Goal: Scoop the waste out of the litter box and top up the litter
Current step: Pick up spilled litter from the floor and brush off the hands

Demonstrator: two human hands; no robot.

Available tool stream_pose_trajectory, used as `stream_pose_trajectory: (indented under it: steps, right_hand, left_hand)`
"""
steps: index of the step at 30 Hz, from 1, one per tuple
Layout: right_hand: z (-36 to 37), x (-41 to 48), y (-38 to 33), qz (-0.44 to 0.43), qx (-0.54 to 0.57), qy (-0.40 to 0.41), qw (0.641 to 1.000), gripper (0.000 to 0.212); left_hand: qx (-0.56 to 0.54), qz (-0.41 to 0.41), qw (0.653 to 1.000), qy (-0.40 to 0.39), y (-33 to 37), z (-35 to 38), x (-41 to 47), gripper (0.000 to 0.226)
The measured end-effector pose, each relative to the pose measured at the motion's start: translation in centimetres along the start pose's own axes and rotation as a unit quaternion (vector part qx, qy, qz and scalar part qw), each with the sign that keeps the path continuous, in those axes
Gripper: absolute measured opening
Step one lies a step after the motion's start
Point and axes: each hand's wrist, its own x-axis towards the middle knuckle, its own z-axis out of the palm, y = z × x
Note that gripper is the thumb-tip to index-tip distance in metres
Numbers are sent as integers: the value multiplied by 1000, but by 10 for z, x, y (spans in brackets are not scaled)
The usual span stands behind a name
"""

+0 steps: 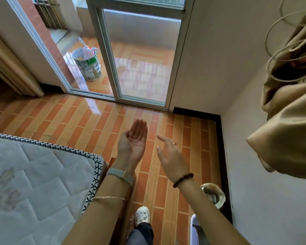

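Empty hands held out.
Left hand (132, 140) and right hand (170, 156) are held open, fingers relaxed; a slip could be caused by the glossy floor (69, 119).

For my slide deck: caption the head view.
Left hand and right hand open and empty above tiled floor, beside a mattress.

- We see a quilted mattress (34, 174) at eight o'clock.
- A paint-stained bucket (87, 65) stands at eleven, just left of the sliding glass door (141, 55) at twelve.
- Tan cloth (290, 112) hangs at three.
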Motion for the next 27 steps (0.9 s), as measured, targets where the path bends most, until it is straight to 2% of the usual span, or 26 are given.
stream_pose_trajectory:
  steps: [3, 8, 17, 27]
  right_hand:
    - [4, 44, -8, -83, -117, 32, 989, 41]
    - [13, 95, -23, -134, -202, 53, 969, 41]
    - [27, 186, -15, -182, -230, 36, 955, 28]
    - [12, 354, -2, -235, -264, -24, 935, 15]
  left_hand:
    - [2, 19, 1000, -10, 32, 21, 22, 43]
    - [-8, 44, 999, -6, 65, 38, 49, 42]
    - [-41, 86, 995, 17, 96, 61, 115, 43]
    - [-111, 182, 976, 37, 133, 128, 217, 39]
